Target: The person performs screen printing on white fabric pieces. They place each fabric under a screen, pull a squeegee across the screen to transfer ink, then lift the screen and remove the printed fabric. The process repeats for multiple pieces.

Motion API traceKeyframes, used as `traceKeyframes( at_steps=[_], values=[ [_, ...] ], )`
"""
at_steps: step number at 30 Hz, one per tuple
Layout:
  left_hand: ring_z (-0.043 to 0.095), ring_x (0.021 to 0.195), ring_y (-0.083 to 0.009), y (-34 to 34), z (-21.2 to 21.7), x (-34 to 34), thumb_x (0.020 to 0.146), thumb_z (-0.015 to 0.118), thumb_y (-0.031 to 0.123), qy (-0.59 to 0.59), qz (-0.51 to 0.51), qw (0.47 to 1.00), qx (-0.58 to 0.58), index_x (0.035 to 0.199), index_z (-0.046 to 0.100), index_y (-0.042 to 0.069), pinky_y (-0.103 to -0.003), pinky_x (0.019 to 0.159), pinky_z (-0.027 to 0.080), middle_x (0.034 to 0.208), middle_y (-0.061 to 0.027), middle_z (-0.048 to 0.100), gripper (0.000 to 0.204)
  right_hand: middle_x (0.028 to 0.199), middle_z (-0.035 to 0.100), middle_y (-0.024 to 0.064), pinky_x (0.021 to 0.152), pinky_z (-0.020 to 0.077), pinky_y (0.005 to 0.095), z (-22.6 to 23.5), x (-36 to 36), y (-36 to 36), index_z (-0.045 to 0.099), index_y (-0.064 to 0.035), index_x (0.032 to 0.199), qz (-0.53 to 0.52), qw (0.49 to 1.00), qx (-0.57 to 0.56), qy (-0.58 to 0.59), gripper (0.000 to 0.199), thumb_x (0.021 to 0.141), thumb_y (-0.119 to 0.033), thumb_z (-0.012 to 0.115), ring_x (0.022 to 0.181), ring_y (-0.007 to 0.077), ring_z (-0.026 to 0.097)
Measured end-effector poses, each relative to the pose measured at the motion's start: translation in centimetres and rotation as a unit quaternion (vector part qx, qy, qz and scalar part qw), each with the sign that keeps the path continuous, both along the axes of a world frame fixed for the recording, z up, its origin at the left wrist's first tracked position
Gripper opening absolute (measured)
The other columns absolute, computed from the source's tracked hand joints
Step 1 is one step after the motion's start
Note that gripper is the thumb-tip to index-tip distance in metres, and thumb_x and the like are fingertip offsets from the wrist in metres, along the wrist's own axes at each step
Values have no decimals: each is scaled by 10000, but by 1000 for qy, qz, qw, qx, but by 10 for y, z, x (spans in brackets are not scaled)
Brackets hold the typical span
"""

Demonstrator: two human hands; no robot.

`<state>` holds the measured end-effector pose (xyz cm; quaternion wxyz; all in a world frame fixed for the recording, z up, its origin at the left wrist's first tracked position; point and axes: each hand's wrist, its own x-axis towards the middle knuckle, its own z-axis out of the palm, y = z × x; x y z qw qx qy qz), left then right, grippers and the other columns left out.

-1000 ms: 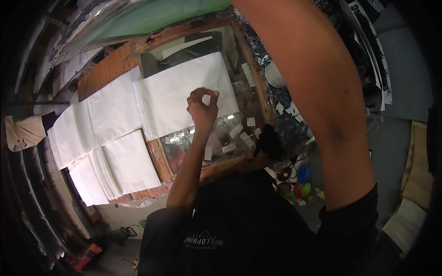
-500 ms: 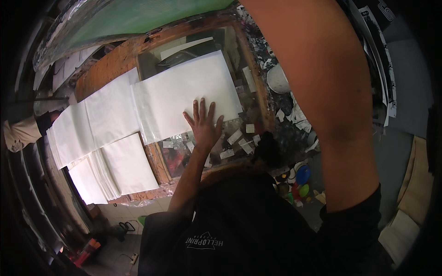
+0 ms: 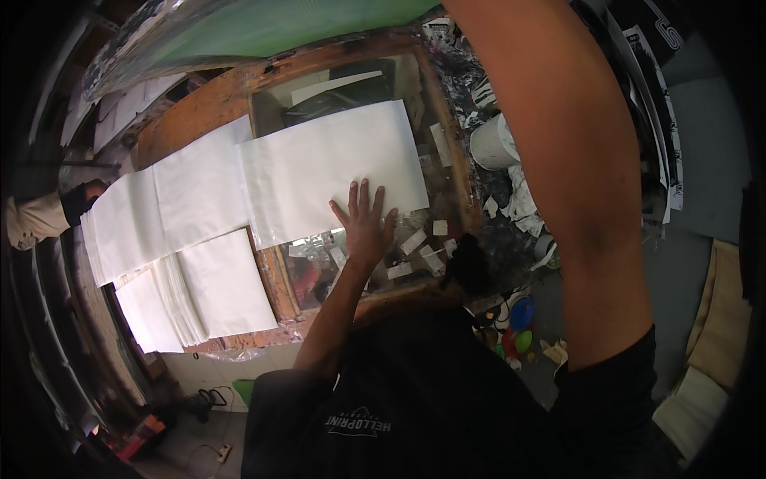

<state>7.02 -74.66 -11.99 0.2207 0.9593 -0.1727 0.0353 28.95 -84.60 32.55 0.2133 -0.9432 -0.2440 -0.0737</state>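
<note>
My left hand (image 3: 365, 227) lies with fingers spread on the near edge of a white sheet (image 3: 335, 160), which looks like a clear-edged sleeve or bag. Under the sheet is a glass panel (image 3: 315, 275) set in a worn wooden table (image 3: 191, 112). Small pale paper pieces (image 3: 414, 241) show around the glass near my wrist. My right arm (image 3: 570, 160) reaches up past the top edge of the view, so the hand is hidden. Left of the sheet, more white sheets (image 3: 199, 176) lie overlapping, with a folded stack (image 3: 227, 279) nearer me.
A green panel in a frame (image 3: 295, 36) slants over the table's far side. At the far left shows another person's hand (image 3: 94, 190) by the sheets. A white tub (image 3: 491, 145) and crumpled paper (image 3: 523, 203) sit on the stained surface to the right. Coloured lids (image 3: 523, 314) lie lower down.
The whole view has shifted slightly, so the table appears a little lower and further right. My left hand stays flat on the sheet; my right arm remains raised.
</note>
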Motion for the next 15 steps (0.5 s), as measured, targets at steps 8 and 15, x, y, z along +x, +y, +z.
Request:
traceKeyframes(
  at_steps=[8,15],
  values=[
    [230,1534,-402,4,0,-2,961,648,363,11,25,997,-68,1545,359,31,-759,1161,69,1621,-257,264,730,913,689,185,760,539,429,-9,14,9,707,30,922,-14,998,-62,-15,730,1059,-584,336,787,260,635],
    [398,1458,-351,27,120,6,972,664,225,23,74,936,-344,1528,373,11,-585,1216,210,1539,-222,438,663,831,656,135,698,469,395,-43,-48,-2,675,-25,962,-74,996,-41,-13,576,969,-578,515,734,243,572]
  ],
)
